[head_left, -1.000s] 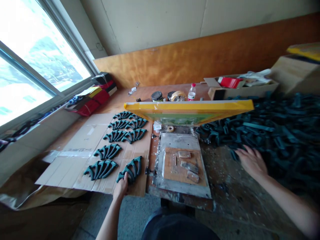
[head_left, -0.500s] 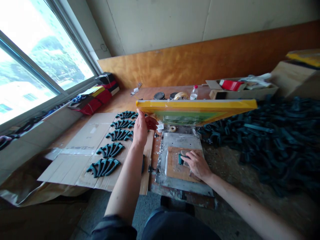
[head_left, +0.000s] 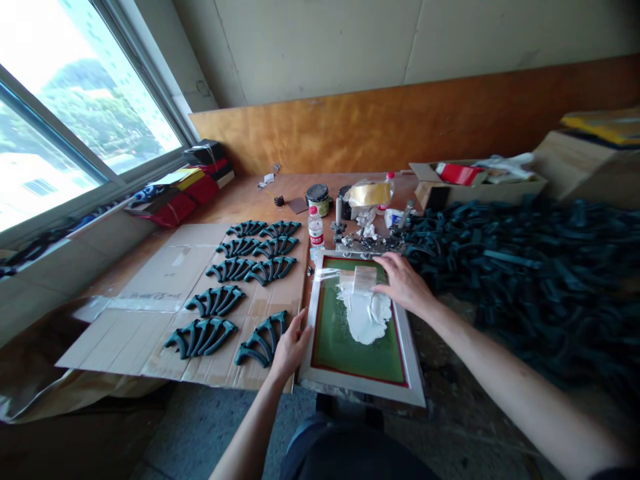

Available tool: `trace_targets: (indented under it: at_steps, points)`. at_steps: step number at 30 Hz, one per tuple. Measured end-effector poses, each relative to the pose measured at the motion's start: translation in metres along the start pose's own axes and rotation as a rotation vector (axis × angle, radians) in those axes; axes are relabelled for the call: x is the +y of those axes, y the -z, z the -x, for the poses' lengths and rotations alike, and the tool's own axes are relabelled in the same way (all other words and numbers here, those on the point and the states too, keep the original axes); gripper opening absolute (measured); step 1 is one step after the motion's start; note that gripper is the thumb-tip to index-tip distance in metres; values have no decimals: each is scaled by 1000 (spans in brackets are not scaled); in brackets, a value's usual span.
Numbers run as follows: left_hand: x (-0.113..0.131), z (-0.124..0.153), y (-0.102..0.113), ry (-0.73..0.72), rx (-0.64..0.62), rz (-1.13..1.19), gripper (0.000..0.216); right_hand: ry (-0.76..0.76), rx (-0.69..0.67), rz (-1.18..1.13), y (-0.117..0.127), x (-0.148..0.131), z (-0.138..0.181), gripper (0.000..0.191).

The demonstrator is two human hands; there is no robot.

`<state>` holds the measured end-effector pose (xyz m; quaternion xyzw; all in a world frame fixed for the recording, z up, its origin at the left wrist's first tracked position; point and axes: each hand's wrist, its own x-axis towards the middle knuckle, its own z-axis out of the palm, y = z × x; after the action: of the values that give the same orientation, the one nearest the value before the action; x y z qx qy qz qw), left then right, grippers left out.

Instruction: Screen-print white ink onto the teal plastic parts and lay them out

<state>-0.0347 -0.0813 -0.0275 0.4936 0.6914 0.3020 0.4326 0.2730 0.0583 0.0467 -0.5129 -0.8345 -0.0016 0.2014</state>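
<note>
"So, what is lying in front of the person?"

"It is a printing frame, flat on the work table, with a green mesh inside. On the mesh there is a patch of white paste, and at the far end of this patch stands a pale block."

"And the right hand?"

"It is just beside the block, thumb and fingers partly apart. Whether it grasps the block, I cannot tell."

"What about the left hand?"

"That one is at the left rim of the frame, loosely opened, with nothing enclosed in it. If the fingers touch the rim, I cannot say exactly."

"Which things are around?"

"To the left, a cardboard sheet carries dark green curved pieces, arranged in fan-shaped groups; the nearest group is close to the left hand. To the right there is a big heap of similar dark parts."

"And farther away?"

"Just behind the frame's far left corner stands a bottle, then a tin. Behind the heap is a carton containing a red packet. Finally, a wooden board runs along the wall."
</note>
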Motion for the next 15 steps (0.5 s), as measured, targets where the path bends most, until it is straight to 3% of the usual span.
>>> trace_targets:
  at_steps: [4,8,11,13,15]
  points:
    - [-5,-8,-1,-28,-14,-134,58,92,-282,35,-18,-39,9,12]
    - [-5,-5,0,-12,-17,-112,56,366,-291,-24,-16,-37,57,22]
    - [-3,-3,-1,-9,-12,-78,55,529,-369,-104,-3,-28,67,20]
    - [-1,-2,-1,1,3,-56,54,487,-376,-134,0,-27,62,18]
    - [1,-2,-1,21,21,-23,53,403,-272,-115,-6,-29,61,18]
